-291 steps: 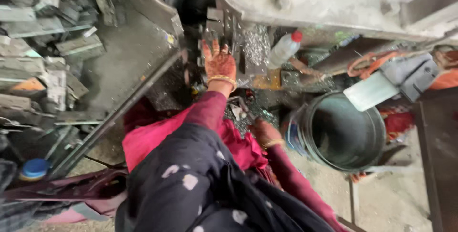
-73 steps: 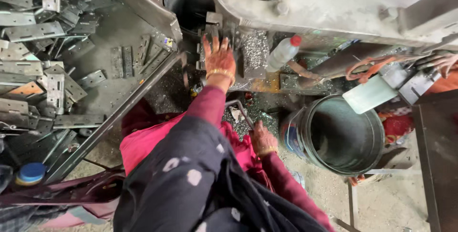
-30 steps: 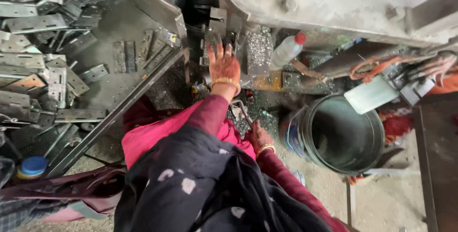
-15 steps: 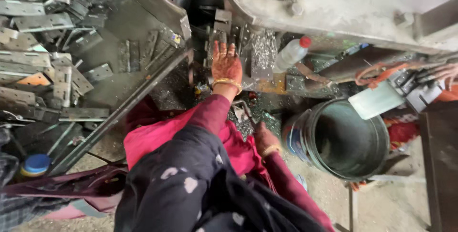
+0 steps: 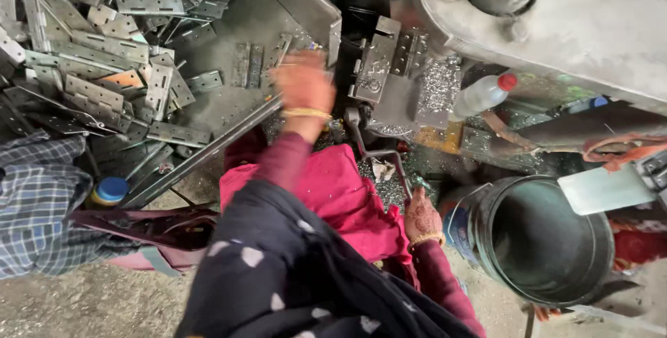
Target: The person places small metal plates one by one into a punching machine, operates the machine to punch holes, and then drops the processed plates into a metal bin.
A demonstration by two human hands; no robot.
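left hand [image 5: 300,88] blurred over flat hinge plates [image 5: 253,63], grip unreadable. right hand [image 5: 422,217] grasps the press lever [image 5: 379,154]. we note a clear red-capped bottle [image 5: 483,95] beside the steel bucket [image 5: 538,241].

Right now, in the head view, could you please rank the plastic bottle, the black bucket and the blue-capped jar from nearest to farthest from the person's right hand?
From the right hand:
1. Black bucket, just beside it on the right.
2. Plastic bottle, up and right, lying by the machine.
3. Blue-capped jar, far left, beside the checked cloth.
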